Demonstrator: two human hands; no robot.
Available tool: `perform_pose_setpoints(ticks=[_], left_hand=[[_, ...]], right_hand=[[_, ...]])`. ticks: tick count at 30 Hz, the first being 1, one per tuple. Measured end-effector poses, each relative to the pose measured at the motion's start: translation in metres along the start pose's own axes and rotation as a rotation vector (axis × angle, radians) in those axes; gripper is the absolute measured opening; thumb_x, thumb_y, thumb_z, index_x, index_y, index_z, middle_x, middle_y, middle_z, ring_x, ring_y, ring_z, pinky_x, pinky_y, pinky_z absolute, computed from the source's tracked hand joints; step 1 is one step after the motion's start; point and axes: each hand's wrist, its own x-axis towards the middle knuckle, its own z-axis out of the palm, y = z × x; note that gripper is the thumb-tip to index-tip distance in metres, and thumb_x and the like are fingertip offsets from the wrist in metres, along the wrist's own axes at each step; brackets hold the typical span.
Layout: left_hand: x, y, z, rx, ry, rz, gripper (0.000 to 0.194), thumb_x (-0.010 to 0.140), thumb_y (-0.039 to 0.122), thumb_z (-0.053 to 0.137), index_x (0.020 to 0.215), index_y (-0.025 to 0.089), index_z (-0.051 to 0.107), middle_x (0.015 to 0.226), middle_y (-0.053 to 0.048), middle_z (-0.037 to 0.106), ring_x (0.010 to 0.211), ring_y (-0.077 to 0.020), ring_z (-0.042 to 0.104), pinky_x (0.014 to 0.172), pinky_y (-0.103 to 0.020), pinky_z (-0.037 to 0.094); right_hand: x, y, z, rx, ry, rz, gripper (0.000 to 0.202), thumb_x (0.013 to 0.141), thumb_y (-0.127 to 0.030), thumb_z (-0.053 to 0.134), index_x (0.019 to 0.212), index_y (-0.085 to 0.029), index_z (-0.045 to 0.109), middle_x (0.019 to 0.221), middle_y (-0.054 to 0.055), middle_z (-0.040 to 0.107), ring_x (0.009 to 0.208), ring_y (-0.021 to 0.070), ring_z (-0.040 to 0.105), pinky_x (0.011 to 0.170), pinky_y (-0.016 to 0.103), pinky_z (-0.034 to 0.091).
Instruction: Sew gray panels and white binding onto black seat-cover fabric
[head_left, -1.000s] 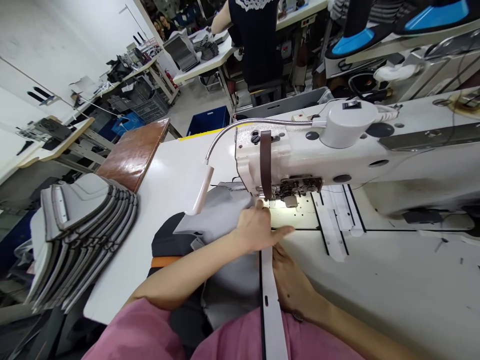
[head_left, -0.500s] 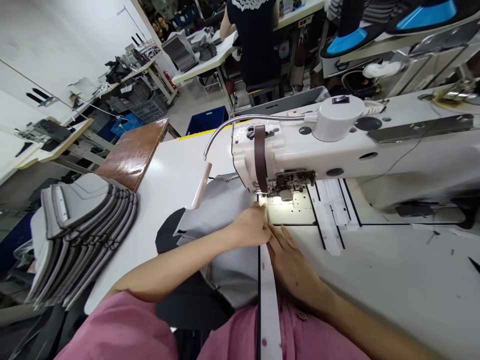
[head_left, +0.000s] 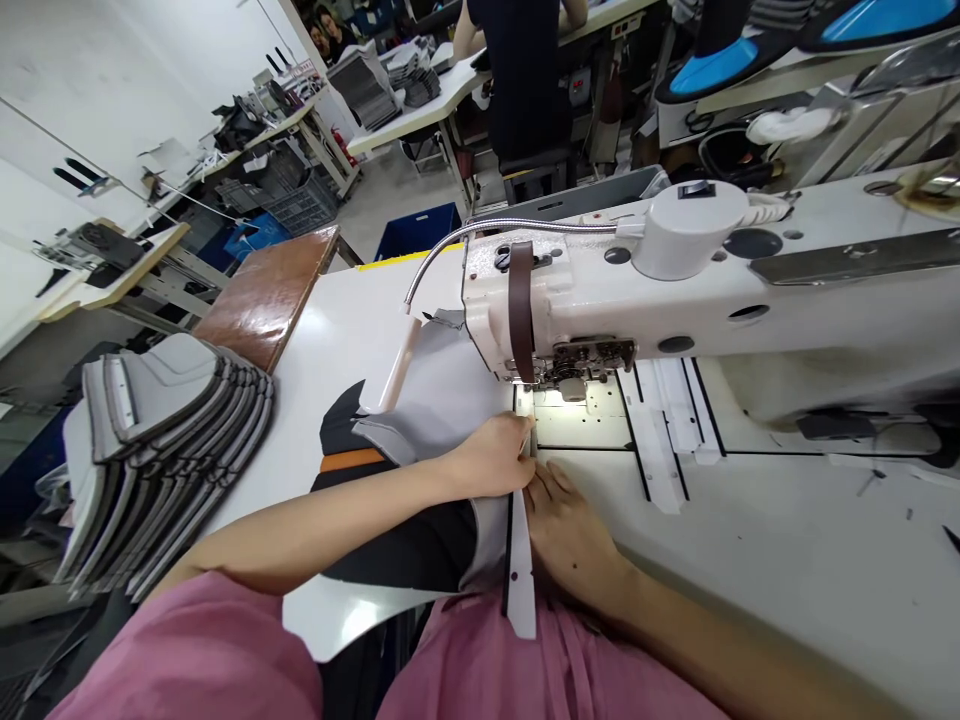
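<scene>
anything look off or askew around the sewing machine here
Nothing stands out. The left hand and right hand press a white punched strip along the grey fabric panel at the white sewing machine, all lying flat.

Pink garment, short sleeves; forearms bare; left hand (head_left: 491, 458), right hand (head_left: 568, 527) ungloved.

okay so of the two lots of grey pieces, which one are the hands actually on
The single grey panel lying flat under the sewing machine: the left hand presses it, the right hand beside it. The stack at the table's left edge is untouched.
</scene>
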Motion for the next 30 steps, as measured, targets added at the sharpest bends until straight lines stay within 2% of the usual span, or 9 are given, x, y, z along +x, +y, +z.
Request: perform_pose_setpoints(ticks=[4, 10, 13, 16, 19, 22, 25, 28, 30], left_hand=[[0.009, -0.003, -0.003, -0.041, 0.040, 0.007, 0.009, 0.065, 0.011, 0.048, 0.067, 0.019, 0.044, 0.062, 0.001, 0.046, 0.055, -0.0124, 0.042, 0.051, -0.026, 0.030], [0.023, -0.008, -0.005, -0.143, 0.077, -0.005, 0.024, 0.066, 0.012, 0.047, 0.053, 0.019, 0.027, 0.049, 0.005, 0.034, 0.050, -0.0099, 0.032, 0.050, -0.026, 0.025], [0.030, -0.012, -0.001, -0.146, 0.150, -0.012, 0.026, 0.067, 0.012, 0.048, 0.051, 0.018, 0.028, 0.048, 0.005, 0.031, 0.049, -0.0094, 0.029, 0.050, -0.027, 0.022], [0.036, -0.018, 0.006, -0.125, 0.248, -0.015, 0.024, 0.070, 0.014, 0.048, 0.052, 0.018, 0.033, 0.050, 0.005, 0.036, 0.051, -0.0092, 0.032, 0.052, -0.026, 0.024], [0.036, -0.020, 0.009, -0.108, 0.259, -0.039, 0.020, 0.075, 0.017, 0.047, 0.056, 0.017, 0.040, 0.052, 0.004, 0.040, 0.053, -0.0098, 0.037, 0.053, -0.025, 0.028], [0.029, -0.010, 0.001, 0.005, 0.156, -0.099, 0.007, 0.071, 0.021, 0.055, 0.075, 0.016, 0.052, 0.072, -0.001, 0.055, 0.066, -0.0139, 0.050, 0.059, -0.025, 0.038], [0.020, 0.015, -0.015, 0.196, -0.053, -0.127, 0.038, 0.062, 0.019, 0.064, 0.099, 0.011, 0.056, 0.104, -0.014, 0.057, 0.090, -0.0245, 0.058, 0.071, -0.031, 0.048], [0.016, 0.043, -0.026, 0.302, -0.339, -0.137, 0.025, 0.062, 0.010, 0.062, 0.088, 0.007, 0.063, 0.092, -0.017, 0.062, 0.086, -0.0291, 0.061, 0.069, -0.034, 0.051], [0.012, 0.055, -0.022, 0.293, -0.432, -0.166, 0.017, 0.062, 0.003, 0.061, 0.078, 0.006, 0.066, 0.079, -0.016, 0.064, 0.079, -0.0289, 0.063, 0.064, -0.033, 0.051]], right_hand=[[0.012, 0.011, 0.001, -0.054, -0.027, 0.000, 0.032, 0.079, -0.006, 0.052, 0.107, -0.001, 0.066, 0.100, 0.021, 0.067, 0.101, 0.0289, 0.061, 0.097, 0.042, 0.046], [0.023, 0.028, 0.004, -0.027, -0.013, -0.001, 0.029, 0.077, -0.004, 0.050, 0.097, -0.004, 0.070, 0.093, 0.017, 0.069, 0.096, 0.0246, 0.062, 0.100, 0.039, 0.043], [0.031, 0.038, 0.008, -0.039, 0.002, -0.021, 0.027, 0.078, -0.004, 0.050, 0.097, -0.003, 0.070, 0.094, 0.018, 0.069, 0.097, 0.0239, 0.061, 0.100, 0.038, 0.041], [0.041, 0.048, 0.010, -0.061, -0.016, -0.024, 0.025, 0.080, -0.003, 0.049, 0.094, -0.003, 0.070, 0.094, 0.018, 0.069, 0.096, 0.0242, 0.061, 0.098, 0.037, 0.043], [0.034, 0.048, 0.010, -0.059, -0.051, -0.001, 0.027, 0.080, -0.004, 0.050, 0.099, -0.002, 0.068, 0.101, 0.020, 0.067, 0.102, 0.0260, 0.059, 0.099, 0.040, 0.043], [0.003, 0.023, 0.011, -0.046, 0.024, 0.068, 0.034, 0.083, -0.010, 0.049, 0.112, 0.001, 0.062, 0.115, 0.023, 0.062, 0.113, 0.0292, 0.054, 0.103, 0.045, 0.040], [-0.027, -0.015, 0.015, 0.147, 0.133, 0.029, 0.038, 0.091, -0.029, 0.044, 0.120, -0.009, 0.059, 0.122, 0.017, 0.060, 0.119, 0.0261, 0.051, 0.102, 0.041, 0.043], [-0.020, -0.050, 0.017, 0.270, 0.019, -0.092, 0.056, 0.089, -0.046, 0.049, 0.133, -0.009, 0.048, 0.136, 0.020, 0.049, 0.129, 0.0283, 0.043, 0.104, 0.042, 0.042], [0.002, -0.067, 0.017, 0.250, -0.123, -0.133, 0.059, 0.087, -0.043, 0.055, 0.132, -0.005, 0.048, 0.131, 0.025, 0.052, 0.124, 0.0315, 0.048, 0.102, 0.045, 0.043]])
